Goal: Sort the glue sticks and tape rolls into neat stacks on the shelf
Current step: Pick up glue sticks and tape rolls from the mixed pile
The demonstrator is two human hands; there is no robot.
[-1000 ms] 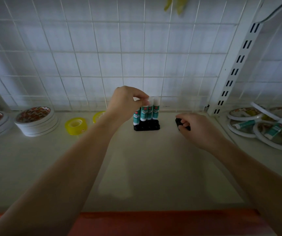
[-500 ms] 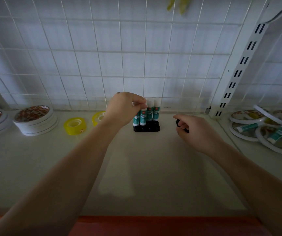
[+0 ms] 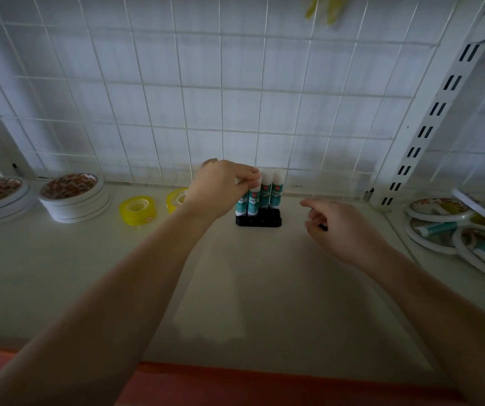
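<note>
Glue sticks [image 3: 260, 194] stood upright in a black holder [image 3: 258, 220] near the back of the shelf [image 3: 264, 288], just in front of the white wire grid [image 3: 235, 106]. At least four showed: white caps, teal labels, packed side by side and touching. Left hand [image 3: 220, 187] was on the leftmost ones, fingers [image 3: 248, 183] curled over a cap and pinching it from above; that grip was clamped on a stick, the rest of the row untouched. Right hand [image 3: 343, 227] sat just right of the holder, low over the shelf, fingers curled around a small dark object [image 3: 321, 227]; mostly hidden, couldn't tell what it was.

Left of the holder: two yellow tape rolls [image 3: 138, 210] lying flat near the back edge, the nearer one half hidden behind the left wrist. Further left, two stacks of white flat tape rolls [image 3: 74, 200] with patterned tops, well apart from the holder.

Right side, past the slotted white upright [image 3: 428, 127]: a loose pile of flat white rolls [image 3: 437, 210], overlapping and unsorted, with two more teal glue sticks [image 3: 437, 228] lying on their sides on top. Orange front lip [image 3: 264, 382] ran along the shelf's near edge. Something yellow [image 3: 321, 8] hung at the top of the grid, blurred.
</note>
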